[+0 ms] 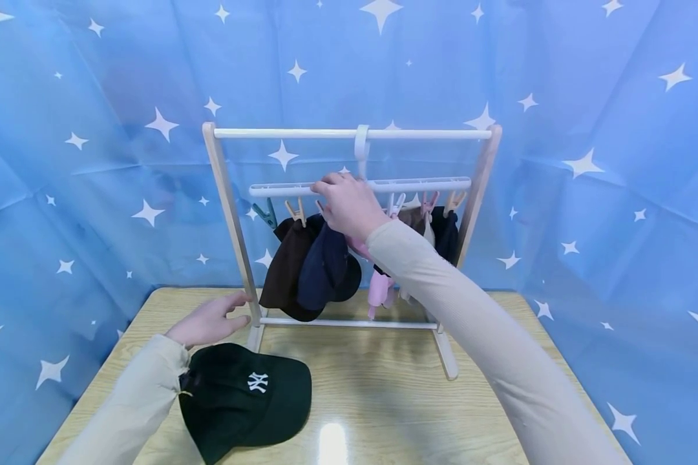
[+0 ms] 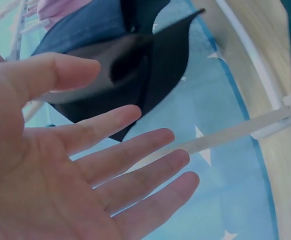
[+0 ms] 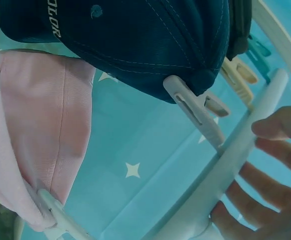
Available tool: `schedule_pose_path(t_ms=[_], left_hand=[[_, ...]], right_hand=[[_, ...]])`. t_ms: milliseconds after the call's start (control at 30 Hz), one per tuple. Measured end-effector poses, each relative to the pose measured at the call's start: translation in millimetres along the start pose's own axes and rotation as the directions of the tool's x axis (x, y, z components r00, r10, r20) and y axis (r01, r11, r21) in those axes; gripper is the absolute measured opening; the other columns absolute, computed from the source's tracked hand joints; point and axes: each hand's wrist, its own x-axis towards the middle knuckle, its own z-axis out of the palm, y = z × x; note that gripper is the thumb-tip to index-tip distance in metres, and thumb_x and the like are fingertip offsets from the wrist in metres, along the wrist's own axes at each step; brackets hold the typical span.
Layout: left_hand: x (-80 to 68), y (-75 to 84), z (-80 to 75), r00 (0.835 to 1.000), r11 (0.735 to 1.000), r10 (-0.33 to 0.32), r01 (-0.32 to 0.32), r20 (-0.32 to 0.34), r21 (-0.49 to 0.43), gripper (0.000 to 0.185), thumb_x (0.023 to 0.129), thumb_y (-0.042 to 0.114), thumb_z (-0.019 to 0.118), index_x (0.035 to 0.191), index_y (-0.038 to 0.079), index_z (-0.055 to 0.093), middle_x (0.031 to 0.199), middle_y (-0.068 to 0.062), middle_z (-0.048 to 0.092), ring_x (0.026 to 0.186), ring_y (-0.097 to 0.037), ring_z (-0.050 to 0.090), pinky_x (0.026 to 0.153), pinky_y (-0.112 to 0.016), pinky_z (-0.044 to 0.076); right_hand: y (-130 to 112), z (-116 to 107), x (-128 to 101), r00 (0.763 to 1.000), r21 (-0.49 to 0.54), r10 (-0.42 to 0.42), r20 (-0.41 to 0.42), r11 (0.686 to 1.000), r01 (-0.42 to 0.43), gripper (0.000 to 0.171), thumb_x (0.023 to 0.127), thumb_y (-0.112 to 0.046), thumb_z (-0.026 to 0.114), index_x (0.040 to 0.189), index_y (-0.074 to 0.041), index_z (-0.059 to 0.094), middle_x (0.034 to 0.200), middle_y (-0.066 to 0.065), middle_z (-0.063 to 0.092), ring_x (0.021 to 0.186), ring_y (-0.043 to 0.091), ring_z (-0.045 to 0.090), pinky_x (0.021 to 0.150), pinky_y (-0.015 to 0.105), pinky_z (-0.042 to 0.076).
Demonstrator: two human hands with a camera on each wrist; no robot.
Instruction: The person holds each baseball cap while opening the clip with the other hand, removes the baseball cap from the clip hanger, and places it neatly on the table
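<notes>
A small rack stands on the wooden table. From its top rail hangs a white clip hanger bar. My right hand grips that bar near its middle, fingers curled around the bar. Just below, a white clip holds a navy cap next to a pink cap. My left hand is open, its fingers straight and reaching the rack's left post; its spread palm fills the left wrist view. A black cap with a white logo lies on the table by my left forearm.
Clipped along the bar hang a brown cap, the navy cap, a pink one and darker ones at the right. A teal clip hangs bare at the left end. Blue star-patterned cloth surrounds the table.
</notes>
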Motion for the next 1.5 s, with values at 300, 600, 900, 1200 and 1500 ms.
schedule_pose_path(t_ms=[300, 600, 900, 1200, 1500], left_hand=[[37.3, 28.4, -15.2, 0.999, 0.999, -0.029, 0.029, 0.016, 0.025, 0.052, 0.097, 0.018, 0.055, 0.138, -0.009, 0.039, 0.131, -0.031, 0.050, 0.121, -0.045, 0.047, 0.094, -0.055, 0.042], [69.9, 47.2, -23.4, 1.000, 1.000, -0.003, 0.003, 0.027, 0.003, 0.057, 0.098, 0.024, 0.055, 0.142, -0.008, 0.035, 0.130, -0.030, 0.051, 0.114, -0.043, 0.053, 0.091, -0.051, 0.044], [82.1, 52.2, -9.8, 0.994, 0.995, 0.094, -0.095, -0.049, -0.024, 0.037, 0.096, 0.010, 0.057, 0.129, -0.006, 0.050, 0.111, -0.022, 0.061, 0.094, -0.033, 0.061, 0.081, -0.045, 0.046], [79.9, 63.5, 1.2, 0.987, 0.988, 0.153, -0.154, -0.044, -0.009, 0.022, 0.095, 0.006, 0.058, 0.116, -0.003, 0.059, 0.095, -0.012, 0.063, 0.074, -0.021, 0.060, 0.070, -0.037, 0.044], [80.2, 63.5, 10.2, 0.984, 0.986, 0.165, -0.167, -0.067, -0.025, 0.028, 0.094, 0.006, 0.060, 0.121, -0.001, 0.059, 0.112, -0.017, 0.064, 0.093, -0.028, 0.065, 0.081, -0.042, 0.049]], right_hand=[[-3.5, -2.6, -1.4, 1.000, 0.006, -0.019, -0.007, 1.000, 0.019, 0.036, 0.093, -0.014, 0.062, 0.129, -0.011, 0.060, 0.128, 0.011, 0.057, 0.114, 0.029, 0.052, 0.096, 0.043, 0.043], [-6.2, -1.6, -4.0, 0.999, 0.018, -0.033, -0.025, 0.999, 0.033, 0.032, 0.094, -0.016, 0.062, 0.125, -0.011, 0.062, 0.126, 0.010, 0.058, 0.113, 0.029, 0.053, 0.094, 0.042, 0.044], [-6.5, -0.4, -10.1, 0.995, 0.095, -0.047, -0.089, 0.994, 0.055, 0.026, 0.095, -0.014, 0.061, 0.120, -0.010, 0.064, 0.122, 0.010, 0.059, 0.110, 0.027, 0.054, 0.092, 0.039, 0.044], [-16.1, 1.2, -24.0, 0.966, 0.089, -0.040, -0.256, 0.994, 0.064, 0.021, 0.091, -0.009, 0.062, 0.111, -0.006, 0.068, 0.118, 0.013, 0.060, 0.109, 0.028, 0.052, 0.099, 0.039, 0.039], [-38.0, 4.4, -39.2, 0.958, 0.131, 0.040, -0.285, 0.991, -0.002, 0.017, 0.088, -0.015, 0.066, 0.103, -0.008, 0.065, 0.090, 0.005, 0.064, 0.070, 0.020, 0.055, 0.064, 0.033, 0.046]])
